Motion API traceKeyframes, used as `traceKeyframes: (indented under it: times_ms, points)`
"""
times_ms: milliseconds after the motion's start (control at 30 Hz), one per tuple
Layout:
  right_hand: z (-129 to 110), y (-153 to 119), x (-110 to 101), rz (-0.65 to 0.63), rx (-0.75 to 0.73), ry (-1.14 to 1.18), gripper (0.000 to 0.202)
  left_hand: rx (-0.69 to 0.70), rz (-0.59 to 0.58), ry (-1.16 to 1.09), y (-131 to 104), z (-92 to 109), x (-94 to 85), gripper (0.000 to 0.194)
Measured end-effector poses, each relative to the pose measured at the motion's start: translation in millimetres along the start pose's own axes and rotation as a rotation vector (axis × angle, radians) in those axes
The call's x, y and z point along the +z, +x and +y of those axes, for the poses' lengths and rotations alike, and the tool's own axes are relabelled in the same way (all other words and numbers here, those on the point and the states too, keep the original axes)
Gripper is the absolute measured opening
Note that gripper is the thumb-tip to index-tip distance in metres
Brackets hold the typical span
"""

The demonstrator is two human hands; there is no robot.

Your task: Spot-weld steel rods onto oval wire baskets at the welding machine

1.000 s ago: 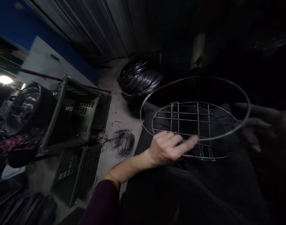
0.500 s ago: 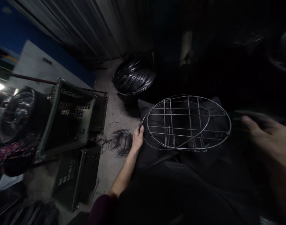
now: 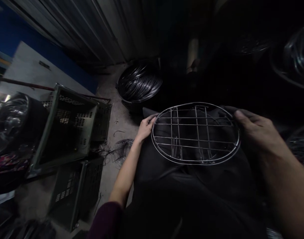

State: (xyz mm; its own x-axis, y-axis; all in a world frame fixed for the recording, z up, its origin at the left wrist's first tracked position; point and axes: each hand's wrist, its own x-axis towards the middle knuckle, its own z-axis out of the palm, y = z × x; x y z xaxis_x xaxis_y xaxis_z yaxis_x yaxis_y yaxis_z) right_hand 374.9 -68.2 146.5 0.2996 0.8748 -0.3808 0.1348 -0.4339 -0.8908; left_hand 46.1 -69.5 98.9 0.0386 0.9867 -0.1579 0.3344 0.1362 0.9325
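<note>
An oval wire rack point(image 3: 184, 124) with crossing bars lies over the dark cloth point(image 3: 191, 179) on my lap. A thin wire ring point(image 3: 164, 157) follows close around its rim. My left hand point(image 3: 146, 128) is closed, thumb and fingers pinching the left end of the rack where ring and rim run together. At the right end my right hand point(image 3: 256, 127) is closed on the edge, thumb on top and fingers behind. Which of the two wires each hand presses on cannot be told in the dim light.
Green plastic crates point(image 3: 64, 124) stand on the left. A large coil of dark wire point(image 3: 140, 83) sits in a tub ahead, and a loose wire coil point(image 3: 122, 151) lies on the floor beside my left forearm. More wire coils point(image 3: 298, 56) are at the far right.
My right hand has come in from the right and taken the rack's right end. My left hand has moved up along the edge. The loose ring, earlier lying across the rack, now surrounds its rim.
</note>
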Motion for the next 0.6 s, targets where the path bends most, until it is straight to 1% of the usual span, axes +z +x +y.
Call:
traceKeyframes:
  times_ms: [67,133,200,267,333,400,433,533,600]
  points:
    - [7,-3,-3,0.024,-0.024,0.023,0.043,-0.015,-0.114,-0.044,10,4,-6.7,0.041]
    - [14,-5,-5,0.046,-0.032,0.026,0.045,-0.078,-0.211,-0.132,12,5,-10.9,0.051]
    - [17,-5,-8,0.049,-0.028,0.018,0.047,-0.162,-0.244,-0.244,10,4,-11.4,0.062]
    - [15,-5,-9,0.058,-0.012,0.031,0.05,-0.206,-0.202,-0.33,6,2,-8.5,0.067]
    - [6,-6,-8,0.084,0.017,0.067,0.053,-0.191,-0.115,-0.385,2,2,-4.6,0.065]
    - [-8,-9,-6,0.105,0.086,0.102,0.05,-0.164,-0.042,-0.416,-1,2,-2.1,0.059]
    - [-14,-11,-6,0.116,0.125,0.106,0.045,-0.156,-0.026,-0.42,-3,3,-1.6,0.057]
    - [-25,-20,-11,0.092,0.249,0.049,0.032,-0.165,-0.055,-0.391,-6,3,-2.8,0.055]
    - [-21,-22,-19,0.103,0.254,-0.031,0.033,-0.161,-0.086,-0.358,-8,3,-3.9,0.054]
